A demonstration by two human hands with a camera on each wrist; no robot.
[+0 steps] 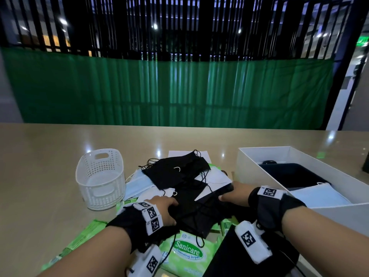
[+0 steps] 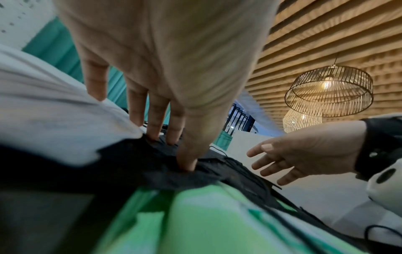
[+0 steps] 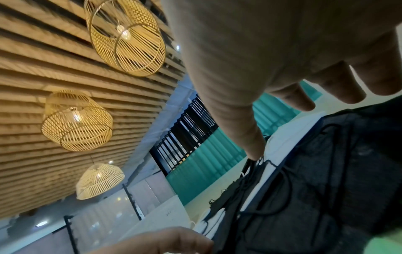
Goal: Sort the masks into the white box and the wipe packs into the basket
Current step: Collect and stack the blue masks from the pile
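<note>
A heap of black masks, white ones and a light blue mask lies mid-table, over green Sanicare wipe packs. My left hand rests on a black mask at the heap's near side, fingers straight, thumb tip pushed into the cloth. My right hand lies flat on the heap's right side with fingers spread; its thumb touches black ear loops. The white basket stands to the left. The white box stands to the right and holds black masks and a pale mask.
More green wipe packs lie at the near left by my forearm. A flat black object sits at the near edge under my right wrist. A white sheet pokes out behind the heap. Bare tabletop stretches beyond the basket.
</note>
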